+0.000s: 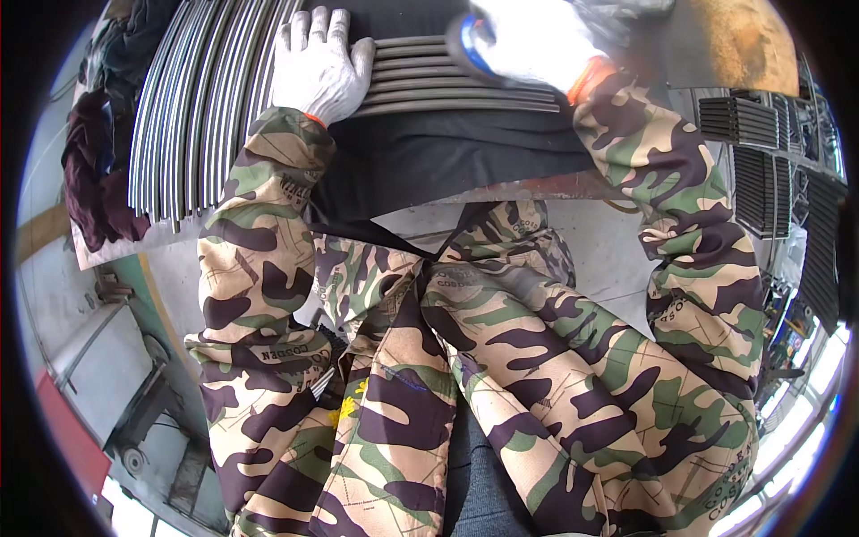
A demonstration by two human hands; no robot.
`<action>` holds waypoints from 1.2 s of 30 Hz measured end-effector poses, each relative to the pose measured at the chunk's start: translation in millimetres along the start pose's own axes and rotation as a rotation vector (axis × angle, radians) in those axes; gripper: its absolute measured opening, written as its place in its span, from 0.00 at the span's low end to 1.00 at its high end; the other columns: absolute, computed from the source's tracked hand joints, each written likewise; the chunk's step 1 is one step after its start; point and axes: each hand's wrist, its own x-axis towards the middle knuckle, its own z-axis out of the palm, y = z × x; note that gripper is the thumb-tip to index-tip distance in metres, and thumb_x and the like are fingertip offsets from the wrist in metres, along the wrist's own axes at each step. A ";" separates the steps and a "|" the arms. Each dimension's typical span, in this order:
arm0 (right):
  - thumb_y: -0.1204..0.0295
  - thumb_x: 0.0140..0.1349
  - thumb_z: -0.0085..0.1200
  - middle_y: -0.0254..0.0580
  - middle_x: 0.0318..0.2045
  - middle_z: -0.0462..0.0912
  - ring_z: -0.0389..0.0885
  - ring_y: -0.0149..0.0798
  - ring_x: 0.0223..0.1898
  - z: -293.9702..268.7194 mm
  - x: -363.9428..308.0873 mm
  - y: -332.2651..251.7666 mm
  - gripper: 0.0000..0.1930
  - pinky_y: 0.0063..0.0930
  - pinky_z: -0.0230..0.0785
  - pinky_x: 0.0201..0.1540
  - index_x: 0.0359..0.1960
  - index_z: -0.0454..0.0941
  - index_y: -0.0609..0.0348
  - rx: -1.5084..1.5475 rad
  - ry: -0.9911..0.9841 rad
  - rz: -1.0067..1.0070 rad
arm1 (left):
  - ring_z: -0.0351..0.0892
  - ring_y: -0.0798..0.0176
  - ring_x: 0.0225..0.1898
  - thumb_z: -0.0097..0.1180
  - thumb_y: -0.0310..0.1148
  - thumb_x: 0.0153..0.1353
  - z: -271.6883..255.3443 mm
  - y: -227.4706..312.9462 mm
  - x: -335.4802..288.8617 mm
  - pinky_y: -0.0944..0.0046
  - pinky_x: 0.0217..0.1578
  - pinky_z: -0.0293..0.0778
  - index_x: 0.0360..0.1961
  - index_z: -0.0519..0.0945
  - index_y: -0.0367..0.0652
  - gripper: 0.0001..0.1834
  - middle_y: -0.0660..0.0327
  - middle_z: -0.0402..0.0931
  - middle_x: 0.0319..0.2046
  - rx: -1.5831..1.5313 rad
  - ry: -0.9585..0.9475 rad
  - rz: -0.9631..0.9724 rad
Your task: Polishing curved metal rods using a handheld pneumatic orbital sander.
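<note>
My left hand (320, 68), in a white knit glove, lies flat with its fingers spread on the left end of a row of dark metal rods (416, 73). These rods lie side by side, running left to right over a black cloth (447, 148). Over their right part is my right hand (528, 45), also gloved in white and smeared by motion. It grips a curved, blue-edged thing (474, 46) held against the rods; blur hides its exact kind. The right hand's fingers are partly hidden.
Many long, shiny metal rods (192, 107) lie lengthwise at the table's left. A dark maroon cloth (97, 170) sits at the left edge. At the far right is a rust-stained plate (738, 45). Stacked dark bars (761, 188) stand on a rack beyond the right arm.
</note>
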 end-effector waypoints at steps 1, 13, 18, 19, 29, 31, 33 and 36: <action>0.61 0.65 0.58 0.58 0.39 0.83 0.86 0.62 0.40 0.0 -3.4 6.8 0.13 0.55 0.81 0.43 0.41 0.81 0.58 -0.011 -0.001 0.011 | 0.71 0.31 0.69 0.50 0.48 0.75 0.8 0.0 0.0 0.38 0.72 0.61 0.67 0.78 0.34 0.31 0.38 0.76 0.67 -0.001 0.001 0.004; 0.62 0.66 0.57 0.58 0.38 0.83 0.86 0.61 0.39 4.3 1.3 17.6 0.12 0.54 0.80 0.42 0.41 0.81 0.58 -0.001 -0.013 0.006 | 0.66 0.31 0.74 0.52 0.47 0.75 -21.4 18.6 -42.6 0.38 0.76 0.56 0.71 0.74 0.33 0.33 0.37 0.72 0.70 -0.163 -0.031 -0.070; 0.62 0.66 0.57 0.58 0.38 0.83 0.86 0.61 0.40 -0.7 -5.2 9.9 0.12 0.55 0.80 0.43 0.41 0.81 0.58 -0.018 0.010 0.000 | 0.64 0.32 0.75 0.51 0.48 0.76 -17.0 10.5 -36.9 0.39 0.77 0.53 0.72 0.73 0.34 0.33 0.38 0.70 0.72 -0.166 -0.082 -0.070; 0.62 0.65 0.57 0.57 0.38 0.83 0.85 0.61 0.40 -3.0 -10.4 5.7 0.12 0.55 0.80 0.43 0.40 0.81 0.57 -0.008 -0.004 -0.006 | 0.64 0.32 0.75 0.50 0.49 0.76 -14.5 7.8 -30.8 0.39 0.77 0.54 0.72 0.73 0.34 0.34 0.38 0.70 0.72 -0.141 -0.103 -0.090; 0.62 0.64 0.58 0.55 0.38 0.84 0.86 0.59 0.40 2.7 -14.4 21.2 0.12 0.54 0.81 0.41 0.40 0.81 0.57 -0.007 0.036 -0.002 | 0.66 0.30 0.72 0.51 0.49 0.75 -11.3 13.5 -21.7 0.38 0.74 0.58 0.70 0.75 0.34 0.32 0.35 0.72 0.70 -0.141 -0.007 -0.042; 0.62 0.64 0.58 0.55 0.39 0.84 0.86 0.59 0.40 -2.2 -13.5 14.2 0.12 0.54 0.81 0.41 0.40 0.81 0.58 0.004 0.031 0.000 | 0.66 0.30 0.73 0.52 0.49 0.75 -13.7 5.9 -16.3 0.39 0.74 0.58 0.71 0.74 0.34 0.33 0.36 0.71 0.70 -0.115 -0.064 -0.049; 0.63 0.63 0.58 0.54 0.38 0.83 0.86 0.58 0.40 -8.8 -25.1 4.2 0.11 0.54 0.81 0.41 0.40 0.81 0.56 0.035 -0.016 -0.036 | 0.65 0.31 0.73 0.52 0.50 0.75 -18.6 2.2 -9.8 0.39 0.75 0.57 0.72 0.73 0.34 0.34 0.37 0.71 0.71 -0.094 -0.112 -0.050; 0.64 0.62 0.58 0.53 0.36 0.81 0.85 0.58 0.39 -9.7 -30.1 7.4 0.11 0.53 0.81 0.40 0.40 0.81 0.55 0.059 -0.031 -0.047 | 0.64 0.32 0.75 0.54 0.51 0.73 -31.0 5.4 -8.1 0.40 0.75 0.57 0.73 0.72 0.35 0.36 0.39 0.70 0.72 -0.312 -0.104 0.011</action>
